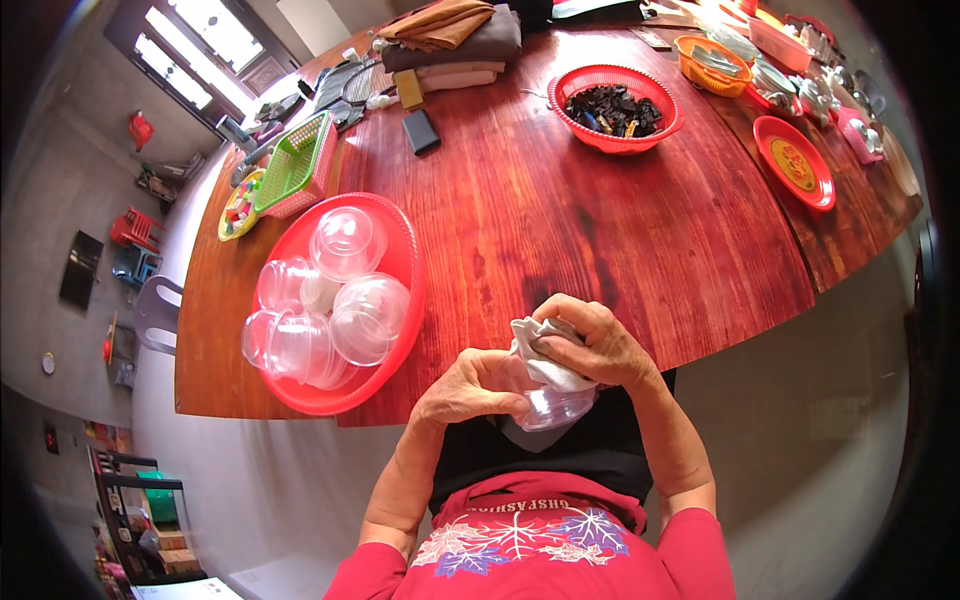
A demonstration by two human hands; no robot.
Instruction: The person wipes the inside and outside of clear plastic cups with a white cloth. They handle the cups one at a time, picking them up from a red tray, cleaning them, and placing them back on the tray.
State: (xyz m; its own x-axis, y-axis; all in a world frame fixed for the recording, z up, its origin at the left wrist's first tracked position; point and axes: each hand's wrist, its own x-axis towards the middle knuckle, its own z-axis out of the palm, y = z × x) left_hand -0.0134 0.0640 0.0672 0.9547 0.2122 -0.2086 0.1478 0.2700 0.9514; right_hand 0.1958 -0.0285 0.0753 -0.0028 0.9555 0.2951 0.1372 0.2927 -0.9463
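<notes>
At the table's near edge, my left hand (468, 388) grips a clear plastic bowl (556, 408) by its side, thumb along the wall. The bowl is tilted over my lap. In my right hand (602, 342) a white cloth (545, 358) is bunched, pressed at the bowl's rim and partly inside it. The cloth hides part of the bowl's opening. To the left of my hands, a round red tray (398, 222) carries several more clear plastic bowls (368, 318), some lying on their sides.
A red basket (672, 112) of dark pieces stands farther back. Beyond the tray are a green and pink basket (300, 165) and a small yellow basket (228, 228). Folded cloths (450, 45) and a dark box (420, 132) lie at the back. A red plate (795, 162) sits right.
</notes>
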